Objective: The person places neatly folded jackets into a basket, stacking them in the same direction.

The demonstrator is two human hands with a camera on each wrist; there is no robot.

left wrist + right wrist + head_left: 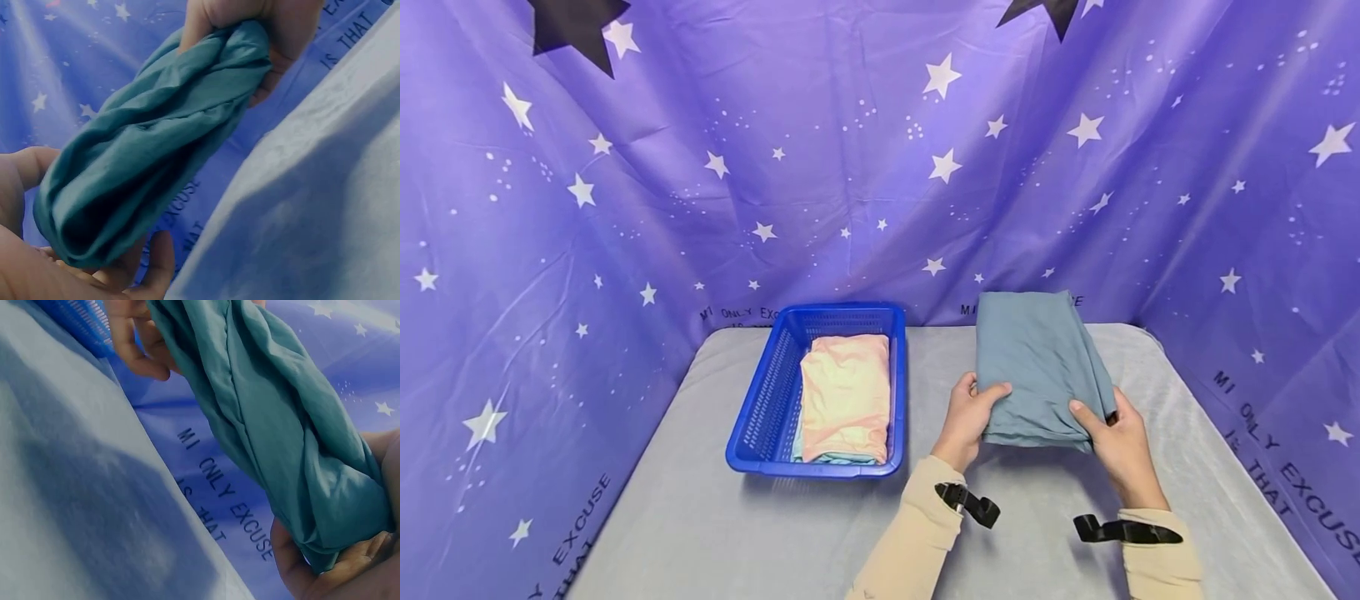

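Observation:
A folded blue-green garment (1037, 367) is held up above the table on the right in the head view; its exact kind cannot be told. My left hand (967, 417) grips its near left corner, thumb on top and fingers beneath. At the near right edge my right hand (1122, 442) pinches it the same way. Several folded layers of the cloth (156, 131) show from the side in the left wrist view. In the right wrist view, the right hand (350, 569) has its fingers under the bundle's lower end (337, 506).
Left of the hands, a blue plastic basket (741, 454) stands on the grey cloth-covered table (677, 517). Inside it lies a folded pink garment (846, 392) over a light blue-green one (842, 457). Purple star-printed curtains (865, 150) enclose the table's back and sides.

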